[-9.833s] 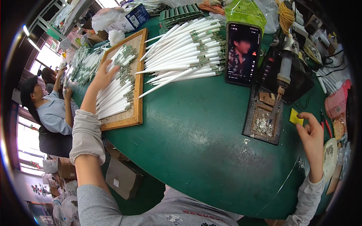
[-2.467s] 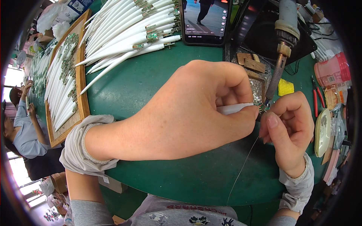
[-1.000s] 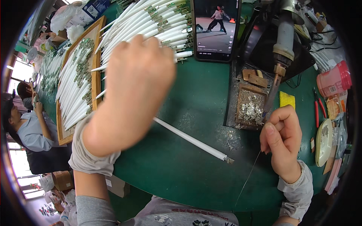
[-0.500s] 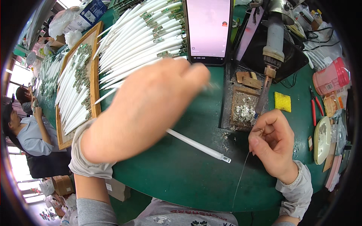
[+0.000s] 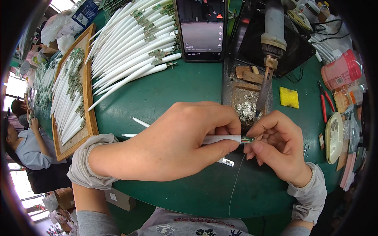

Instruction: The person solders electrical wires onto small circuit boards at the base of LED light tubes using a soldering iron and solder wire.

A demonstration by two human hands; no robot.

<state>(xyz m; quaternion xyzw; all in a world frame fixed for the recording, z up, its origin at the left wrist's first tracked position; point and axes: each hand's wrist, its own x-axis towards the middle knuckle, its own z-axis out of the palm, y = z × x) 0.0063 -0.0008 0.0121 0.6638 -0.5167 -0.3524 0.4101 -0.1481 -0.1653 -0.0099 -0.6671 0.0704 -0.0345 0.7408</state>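
Note:
My left hand (image 5: pixel 169 145) is closed around a white pen-shaped tube (image 5: pixel 222 139). From the tube's right end a small green circuit board (image 5: pixel 246 139) sticks out, close to the fingertips of my right hand (image 5: pixel 281 147). That hand is pinched on a thin wire (image 5: pixel 236 181), which hangs down toward the table's near edge. A second white tube (image 5: pixel 226 161) lies on the table, partly hidden under my left hand. Just beyond my right fingers, a fixed soldering iron (image 5: pixel 272 47) points down, its tip over a holder with silvery scraps (image 5: pixel 245 108).
A dense row of white tubes with circuit boards (image 5: pixel 134 51) fans out at the back left, beside a wooden-framed tray (image 5: pixel 91 114). Behind the iron's holder stands a phone (image 5: pixel 202 43). To the right are a yellow sponge (image 5: pixel 289 97), red pliers (image 5: pixel 324 106) and a pale dish (image 5: pixel 334 145).
My left hand, blurred before near the row of tubes, has come nearer and right, now showing a tube in its grip. My right hand stays near the iron with the wire.

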